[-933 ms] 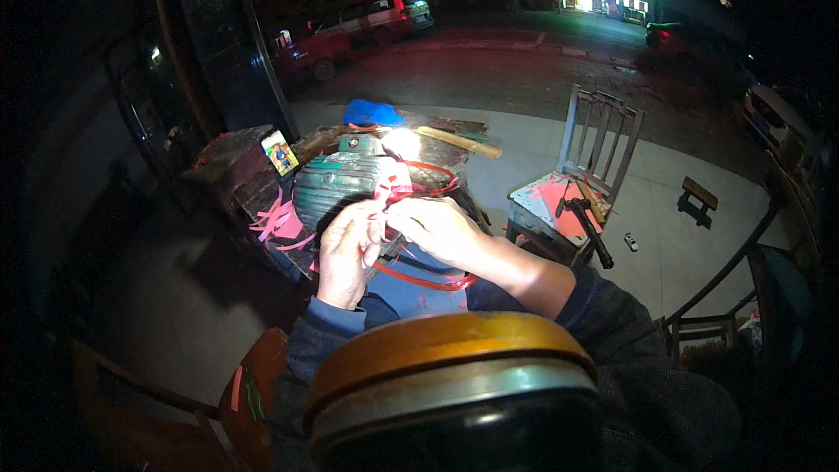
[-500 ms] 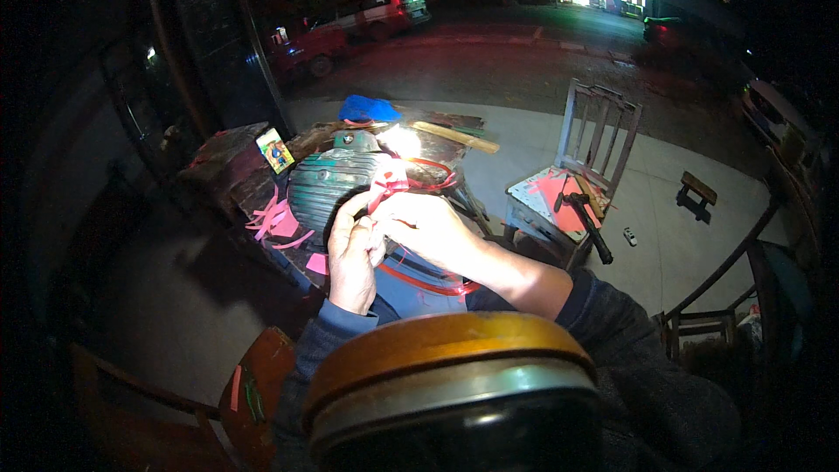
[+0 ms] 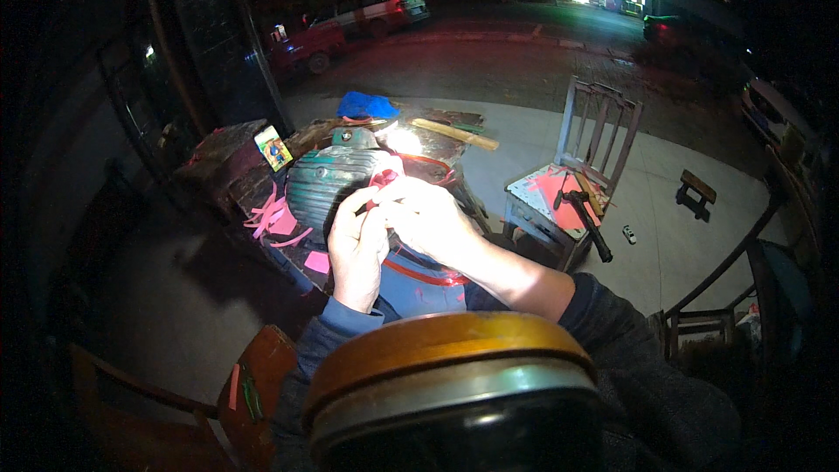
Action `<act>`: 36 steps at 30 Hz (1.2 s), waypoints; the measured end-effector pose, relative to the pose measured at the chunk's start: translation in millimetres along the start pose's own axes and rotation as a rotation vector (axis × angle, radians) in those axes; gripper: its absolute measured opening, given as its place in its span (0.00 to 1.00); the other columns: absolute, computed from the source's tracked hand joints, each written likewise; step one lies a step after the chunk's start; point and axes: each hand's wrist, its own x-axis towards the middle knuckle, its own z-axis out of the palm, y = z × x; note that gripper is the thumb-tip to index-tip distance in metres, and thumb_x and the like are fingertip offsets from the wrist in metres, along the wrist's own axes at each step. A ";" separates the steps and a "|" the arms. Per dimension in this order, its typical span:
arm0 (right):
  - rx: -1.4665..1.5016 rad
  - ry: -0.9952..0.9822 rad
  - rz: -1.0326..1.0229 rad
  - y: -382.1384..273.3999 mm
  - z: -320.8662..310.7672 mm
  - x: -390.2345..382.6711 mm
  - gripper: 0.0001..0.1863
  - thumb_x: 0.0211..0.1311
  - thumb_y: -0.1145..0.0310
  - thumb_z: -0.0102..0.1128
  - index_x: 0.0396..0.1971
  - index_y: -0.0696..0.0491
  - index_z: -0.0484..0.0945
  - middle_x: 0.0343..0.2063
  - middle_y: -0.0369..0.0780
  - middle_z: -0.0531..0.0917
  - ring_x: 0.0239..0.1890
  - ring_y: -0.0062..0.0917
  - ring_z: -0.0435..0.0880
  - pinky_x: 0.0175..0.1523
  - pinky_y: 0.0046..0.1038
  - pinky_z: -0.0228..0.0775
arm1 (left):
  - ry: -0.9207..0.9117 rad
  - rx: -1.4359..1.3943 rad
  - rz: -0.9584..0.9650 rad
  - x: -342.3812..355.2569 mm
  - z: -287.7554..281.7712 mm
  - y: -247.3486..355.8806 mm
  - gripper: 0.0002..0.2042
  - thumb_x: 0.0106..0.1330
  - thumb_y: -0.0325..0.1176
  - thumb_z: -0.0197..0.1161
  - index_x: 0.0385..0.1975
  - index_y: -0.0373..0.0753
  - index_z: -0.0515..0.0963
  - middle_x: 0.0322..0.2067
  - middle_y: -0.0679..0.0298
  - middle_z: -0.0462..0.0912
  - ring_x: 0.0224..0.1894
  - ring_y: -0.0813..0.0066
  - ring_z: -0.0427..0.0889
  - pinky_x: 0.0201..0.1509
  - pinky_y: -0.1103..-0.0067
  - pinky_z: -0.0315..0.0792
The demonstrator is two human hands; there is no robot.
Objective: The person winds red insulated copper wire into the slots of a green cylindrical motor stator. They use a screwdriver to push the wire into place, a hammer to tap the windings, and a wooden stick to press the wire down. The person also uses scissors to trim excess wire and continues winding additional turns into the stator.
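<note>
At the open end of a green ribbed motor housing (image 3: 325,188), both my hands come together under a bright light. My left hand (image 3: 357,249) is pinched closed, its fingertips against those of my right hand (image 3: 433,223), which is closed too. A small red strip (image 3: 384,177) shows at their fingertips; its lower part is hidden by the fingers. Red wire-like loops (image 3: 428,275) curve below my right hand across blue cloth on my lap, and another red loop (image 3: 437,168) arcs beyond it. Glare washes out detail around the fingers.
Pink paper strips (image 3: 275,214) and a standing picture card (image 3: 273,149) lie left of the housing. Behind it are a blue cloth (image 3: 367,106) and a wooden stick (image 3: 454,134). A chair (image 3: 546,197) at right bears pink sheets and a dark hammer-like tool (image 3: 584,218).
My hands have shifted slightly, and the red strip shows less between the fingertips. Both hands stay closed together by the housing.
</note>
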 end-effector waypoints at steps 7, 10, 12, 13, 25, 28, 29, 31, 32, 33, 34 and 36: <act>0.150 0.134 0.167 18.7 -2.3 3.9 0.09 0.75 0.70 0.68 0.48 0.60 0.86 0.36 0.38 0.89 0.38 0.19 0.85 0.43 0.23 0.79 | -0.012 -0.262 -0.022 0.9 -13.6 -27.0 0.15 0.88 0.35 0.51 0.65 0.38 0.75 0.29 0.69 0.75 0.27 0.82 0.71 0.31 0.81 0.70; -0.218 0.008 -0.044 29.5 -11.4 13.2 0.08 0.74 0.71 0.68 0.44 0.60 0.88 0.34 0.40 0.89 0.36 0.20 0.85 0.42 0.26 0.79 | -0.023 -0.230 -0.068 1.1 -10.1 -36.6 0.16 0.88 0.35 0.51 0.68 0.39 0.72 0.30 0.70 0.75 0.26 0.84 0.69 0.29 0.85 0.66; -0.216 -0.074 -0.126 37.3 -15.9 27.1 0.07 0.72 0.71 0.68 0.41 0.60 0.88 0.35 0.41 0.89 0.37 0.22 0.87 0.43 0.28 0.81 | -0.042 -0.159 -0.087 1.9 -5.0 -42.1 0.16 0.88 0.34 0.49 0.69 0.40 0.71 0.31 0.69 0.76 0.25 0.86 0.69 0.27 0.87 0.65; -0.237 -0.115 -0.190 40.8 -18.2 35.9 0.07 0.71 0.71 0.68 0.42 0.60 0.88 0.36 0.42 0.89 0.37 0.22 0.87 0.44 0.28 0.81 | -0.039 -0.153 -0.084 3.1 -3.8 -44.8 0.16 0.88 0.33 0.48 0.70 0.40 0.69 0.30 0.68 0.76 0.25 0.85 0.69 0.27 0.87 0.66; -0.019 0.010 0.217 34.9 -59.0 76.7 0.15 0.72 0.66 0.72 0.53 0.58 0.87 0.33 0.34 0.89 0.29 0.10 0.82 0.29 0.15 0.68 | -0.179 0.290 0.043 26.7 -24.8 -107.3 0.16 0.87 0.27 0.43 0.68 0.32 0.69 0.32 0.62 0.82 0.33 0.74 0.84 0.41 0.75 0.82; 0.071 -0.122 0.155 36.3 -60.0 74.7 0.15 0.74 0.65 0.70 0.53 0.57 0.87 0.34 0.34 0.89 0.29 0.09 0.81 0.30 0.15 0.69 | -0.243 -0.144 -0.193 40.3 -19.6 -81.5 0.18 0.89 0.39 0.44 0.56 0.30 0.75 0.29 0.58 0.80 0.31 0.67 0.83 0.43 0.71 0.82; -0.027 -0.136 0.148 37.8 -57.9 74.3 0.14 0.74 0.65 0.70 0.54 0.55 0.88 0.35 0.33 0.89 0.30 0.08 0.80 0.31 0.15 0.70 | -0.251 -0.151 -0.240 47.8 -17.8 -69.4 0.18 0.89 0.41 0.45 0.53 0.30 0.76 0.27 0.59 0.78 0.29 0.68 0.81 0.40 0.71 0.80; -0.086 -0.132 0.041 42.3 -44.7 72.3 0.14 0.75 0.66 0.67 0.54 0.57 0.87 0.40 0.37 0.90 0.38 0.14 0.85 0.42 0.21 0.78 | -0.270 -0.212 -0.302 61.6 -12.5 -47.9 0.18 0.89 0.42 0.48 0.46 0.31 0.76 0.23 0.63 0.74 0.25 0.71 0.76 0.32 0.74 0.73; -0.165 -0.142 -0.014 44.1 -41.3 71.0 0.14 0.75 0.67 0.67 0.54 0.58 0.86 0.41 0.39 0.90 0.41 0.17 0.86 0.47 0.24 0.81 | -0.267 -0.222 -0.313 69.1 -12.3 -38.1 0.14 0.88 0.38 0.51 0.44 0.33 0.76 0.23 0.66 0.72 0.23 0.77 0.71 0.29 0.77 0.69; -0.149 -0.117 0.019 45.5 -40.6 67.3 0.15 0.75 0.67 0.66 0.54 0.60 0.86 0.43 0.42 0.89 0.46 0.24 0.89 0.55 0.30 0.82 | -0.224 -0.213 -0.316 72.2 -10.4 -31.4 0.13 0.87 0.37 0.53 0.43 0.34 0.76 0.22 0.67 0.71 0.22 0.79 0.69 0.28 0.79 0.67; -0.261 -0.051 -0.136 48.4 -37.9 65.7 0.17 0.73 0.68 0.68 0.57 0.59 0.84 0.46 0.44 0.89 0.47 0.31 0.89 0.55 0.32 0.82 | -0.188 -0.228 -0.286 75.7 -8.9 -27.5 0.11 0.86 0.35 0.54 0.42 0.35 0.76 0.22 0.68 0.70 0.21 0.81 0.67 0.27 0.81 0.65; -0.307 0.036 -0.201 54.9 -34.3 58.3 0.18 0.73 0.66 0.67 0.58 0.56 0.82 0.45 0.46 0.87 0.46 0.40 0.89 0.53 0.35 0.82 | -0.115 -0.379 -0.254 78.5 -6.9 -26.3 0.10 0.87 0.32 0.53 0.40 0.37 0.75 0.22 0.69 0.69 0.21 0.82 0.65 0.24 0.81 0.63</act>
